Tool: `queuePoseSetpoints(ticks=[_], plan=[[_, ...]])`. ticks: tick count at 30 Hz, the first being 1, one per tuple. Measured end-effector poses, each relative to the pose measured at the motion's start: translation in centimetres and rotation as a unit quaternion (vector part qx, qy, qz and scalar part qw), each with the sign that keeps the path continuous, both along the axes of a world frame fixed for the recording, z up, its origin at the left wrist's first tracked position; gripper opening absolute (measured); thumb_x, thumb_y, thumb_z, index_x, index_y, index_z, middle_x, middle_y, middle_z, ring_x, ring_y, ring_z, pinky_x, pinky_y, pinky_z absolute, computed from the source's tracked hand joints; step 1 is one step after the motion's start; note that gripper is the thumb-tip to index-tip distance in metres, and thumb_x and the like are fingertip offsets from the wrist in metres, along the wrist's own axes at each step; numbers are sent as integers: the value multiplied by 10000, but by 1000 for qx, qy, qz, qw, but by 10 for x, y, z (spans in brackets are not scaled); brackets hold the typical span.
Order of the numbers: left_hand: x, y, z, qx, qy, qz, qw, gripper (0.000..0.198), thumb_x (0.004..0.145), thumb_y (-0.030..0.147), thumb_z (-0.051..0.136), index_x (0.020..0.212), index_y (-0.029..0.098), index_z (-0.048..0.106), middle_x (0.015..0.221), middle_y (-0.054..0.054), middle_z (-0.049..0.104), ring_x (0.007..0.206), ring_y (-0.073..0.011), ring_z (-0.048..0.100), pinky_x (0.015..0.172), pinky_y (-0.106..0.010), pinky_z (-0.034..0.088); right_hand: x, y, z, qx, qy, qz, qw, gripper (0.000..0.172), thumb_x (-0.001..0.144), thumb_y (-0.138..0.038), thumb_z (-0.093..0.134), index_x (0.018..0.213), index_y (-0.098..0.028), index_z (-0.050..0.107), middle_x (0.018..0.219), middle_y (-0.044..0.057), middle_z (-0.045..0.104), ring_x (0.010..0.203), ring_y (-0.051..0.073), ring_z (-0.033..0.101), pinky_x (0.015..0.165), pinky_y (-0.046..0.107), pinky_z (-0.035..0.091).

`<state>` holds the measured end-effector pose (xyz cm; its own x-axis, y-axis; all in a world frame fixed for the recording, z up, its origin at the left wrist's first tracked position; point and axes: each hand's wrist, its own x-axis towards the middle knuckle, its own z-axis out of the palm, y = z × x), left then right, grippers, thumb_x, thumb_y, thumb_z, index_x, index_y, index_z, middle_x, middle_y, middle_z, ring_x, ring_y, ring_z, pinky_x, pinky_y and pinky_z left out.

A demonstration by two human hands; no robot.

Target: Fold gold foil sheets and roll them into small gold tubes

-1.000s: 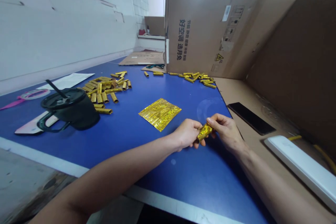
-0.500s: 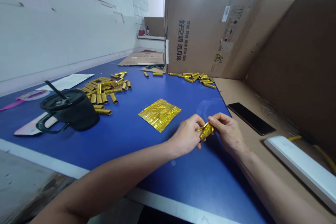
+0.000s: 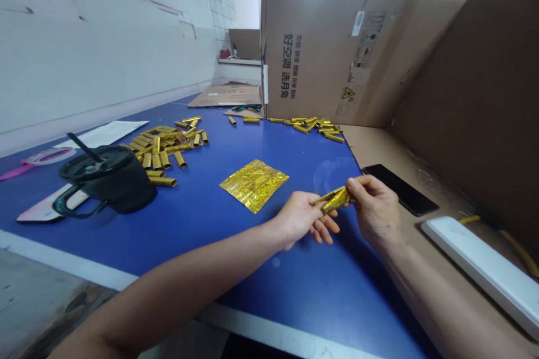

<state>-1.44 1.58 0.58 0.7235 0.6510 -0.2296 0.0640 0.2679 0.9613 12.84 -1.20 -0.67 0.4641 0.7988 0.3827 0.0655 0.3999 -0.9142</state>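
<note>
Between my two hands, a narrow folded piece of shiny gold foil (image 3: 336, 200) is held just above the blue table. My left hand (image 3: 304, 217) pinches its near end, with the lower fingers spread beneath it. Thumb and fingertips of my right hand (image 3: 374, 205) grip the far end. To the left of my hands, a flat gold foil sheet (image 3: 254, 185) lies on the table. Whether anything is wrapped inside the held foil cannot be seen.
A pile of gold tubes (image 3: 165, 146) lies at the left, behind a dark lidded mug (image 3: 113, 179) with a straw. More gold tubes (image 3: 310, 124) lie along a cardboard box (image 3: 320, 56). A phone (image 3: 400, 188) and a white power strip (image 3: 480, 269) are at the right.
The foil has gone from bunched between my fingertips to stretched out lengthwise. My right hand has moved slightly right, and my left hand's lower fingers have opened out.
</note>
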Motion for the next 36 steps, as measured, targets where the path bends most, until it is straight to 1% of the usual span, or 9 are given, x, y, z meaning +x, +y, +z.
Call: queuePoseSetpoints(ticks=[5,9,12,15,19,25,29,33,36], plan=[[2,0,-5,49,4,3,999,131,820,176,427,863,98,523,581,-17,595,402,-73,555,377,-139,387,-2,1,-3,-11,1,-9,1000,170,687,-308,638,610,-175,566,494,-35,516,410,82,451,407,224,372],[3,-1,-9,87,-12,-23,996,237,826,104,338,982,110,517,699,-35,595,471,-76,587,432,-154,440,0,3,-5,-24,-7,-28,999,198,681,-331,639,597,-174,553,484,-38,508,388,77,445,388,218,368],[2,-4,-11,145,-19,-33,989,300,822,87,309,1046,125,506,842,-72,602,559,-84,611,493,-172,470,0,2,-5,-26,-9,-34,999,209,681,-341,638,598,-174,545,492,-37,513,384,78,441,378,216,363],[1,-6,-11,208,-2,-36,977,316,813,77,306,1048,126,512,944,-97,595,646,-101,623,558,-196,487,0,1,-5,-32,-18,-35,999,210,683,-342,638,598,-173,545,491,-39,514,391,80,437,383,216,358],[-1,-8,-11,252,-2,-45,967,298,809,84,319,1029,128,516,1016,-94,571,735,-124,626,615,-219,492,0,0,-5,-32,-37,-41,998,207,681,-340,641,604,-171,548,485,-45,501,404,76,427,393,212,343],[-7,-7,-12,302,28,-28,952,184,764,218,513,910,132,586,810,-39,624,724,-143,603,616,-218,459,-2,-1,-6,-44,-79,-51,995,217,687,-362,629,622,-173,547,502,-45,491,420,79,416,401,216,336],[-7,-3,-12,299,34,-4,954,310,826,362,419,798,112,601,686,-39,616,615,-122,591,547,-210,448,-4,-3,-4,-51,-114,-58,990,217,697,-363,617,615,-174,549,495,-42,493,422,82,418,407,218,333],[-7,11,-13,308,66,-3,949,310,849,303,362,816,111,603,699,-47,628,572,-105,589,528,-207,448,-3,-2,-4,-52,-97,-37,993,202,699,-359,614,645,-173,557,481,-48,496,396,80,421,390,217,332],[-11,25,-13,378,83,-1,922,269,836,228,376,950,147,606,768,-34,647,659,-119,602,621,-236,462,1,0,-4,-83,-110,10,990,211,682,-357,620,756,-160,608,553,-28,559,414,87,457,410,227,370]])
